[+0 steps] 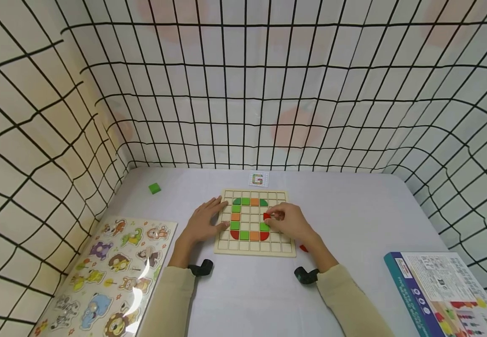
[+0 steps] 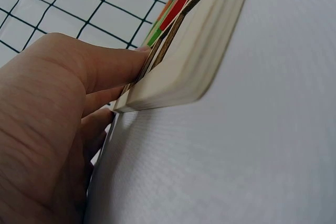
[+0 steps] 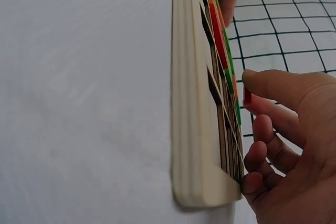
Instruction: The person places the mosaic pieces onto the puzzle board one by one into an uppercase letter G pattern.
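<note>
A wooden grid board (image 1: pixel 254 246) lies on the table, with green, orange and red tiles set in a G shape (image 1: pixel 249 220). My left hand (image 1: pixel 205 221) rests flat on the board's left edge, fingers straight; the left wrist view shows the fingers (image 2: pixel 105 69) against the board's edge (image 2: pixel 178 77). My right hand (image 1: pixel 287 220) pinches a small red tile (image 1: pixel 267 216) over the board's right side. The right wrist view shows that red tile (image 3: pixel 247 97) between thumb and fingers beside the board (image 3: pixel 194 103).
A small card with a G (image 1: pixel 258 179) lies behind the board. A loose green tile (image 1: pixel 154 188) sits far left, a red piece (image 1: pixel 303 248) by my right wrist. An animal puzzle (image 1: pixel 112 271) lies front left, a box (image 1: pixel 441 295) front right. Gridded walls enclose the table.
</note>
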A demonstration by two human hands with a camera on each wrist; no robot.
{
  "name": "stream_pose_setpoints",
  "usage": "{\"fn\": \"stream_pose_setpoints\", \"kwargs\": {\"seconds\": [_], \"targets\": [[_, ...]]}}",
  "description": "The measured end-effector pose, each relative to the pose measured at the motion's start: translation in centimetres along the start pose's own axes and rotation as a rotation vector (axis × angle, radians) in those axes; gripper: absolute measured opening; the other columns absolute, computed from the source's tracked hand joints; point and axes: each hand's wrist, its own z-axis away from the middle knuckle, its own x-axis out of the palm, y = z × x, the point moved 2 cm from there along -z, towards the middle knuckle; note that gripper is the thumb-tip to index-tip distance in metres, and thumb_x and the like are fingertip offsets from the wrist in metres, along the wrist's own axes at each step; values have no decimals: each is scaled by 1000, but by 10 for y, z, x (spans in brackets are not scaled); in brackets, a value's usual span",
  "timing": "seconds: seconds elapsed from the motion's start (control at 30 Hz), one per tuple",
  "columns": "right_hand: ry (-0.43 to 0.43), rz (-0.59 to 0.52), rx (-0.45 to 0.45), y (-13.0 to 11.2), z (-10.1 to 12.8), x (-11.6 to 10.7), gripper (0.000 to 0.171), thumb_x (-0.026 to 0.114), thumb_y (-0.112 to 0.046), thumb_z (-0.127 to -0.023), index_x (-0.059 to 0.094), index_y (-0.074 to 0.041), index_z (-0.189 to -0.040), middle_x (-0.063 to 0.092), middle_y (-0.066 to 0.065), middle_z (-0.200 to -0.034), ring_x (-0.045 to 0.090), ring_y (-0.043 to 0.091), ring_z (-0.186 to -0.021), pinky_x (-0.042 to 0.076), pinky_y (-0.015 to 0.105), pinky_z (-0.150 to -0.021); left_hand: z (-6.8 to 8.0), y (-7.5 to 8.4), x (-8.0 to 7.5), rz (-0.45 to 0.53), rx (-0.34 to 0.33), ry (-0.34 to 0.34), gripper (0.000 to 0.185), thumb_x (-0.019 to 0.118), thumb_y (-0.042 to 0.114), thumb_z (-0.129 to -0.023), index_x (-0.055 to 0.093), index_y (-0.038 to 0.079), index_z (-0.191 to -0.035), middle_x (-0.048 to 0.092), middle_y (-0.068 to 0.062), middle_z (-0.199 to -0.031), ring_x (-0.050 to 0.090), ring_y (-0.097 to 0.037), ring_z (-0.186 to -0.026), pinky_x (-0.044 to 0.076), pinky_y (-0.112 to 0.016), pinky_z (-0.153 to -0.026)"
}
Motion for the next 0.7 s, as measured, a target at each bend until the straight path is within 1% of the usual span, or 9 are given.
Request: {"fn": "stream_pose_setpoints", "kwargs": {"seconds": [0.07, 0.4, 0.7], "targets": [[-4, 4, 2, 0, -2, 2, 27, 81, -27, -91, 78, -12, -113, 59, 1, -84, 50, 16, -75, 41, 27, -66, 0, 0, 0, 5, 3, 1, 74, 60, 51, -95, 40, 20, -160, 27, -3, -171, 20, -28, -160, 16, -58, -129], [-23, 28, 20, -1, -6, 7, 26, 80, -28, -91, 78, -14, -113, 59, 1, -84, 52, 17, -77, 43, 29, -68, 0, -2, 1, -3, 5, 7, 75, 59, 51, -95, 40, 20, -160, 27, -3, -171, 20, -29, -160, 16, -57, -129], [-29, 42, 17, -4, -6, 7, 24, 81, -28, -91, 78, -14, -110, 59, 0, -83, 50, 16, -74, 42, 27, -66, 0, 1, -1, 8, 20, 16, 74, 60, 50, -96, 41, 18, -159, 29, -6, -170, 22, -31, -160, 17, -59, -129]]}}
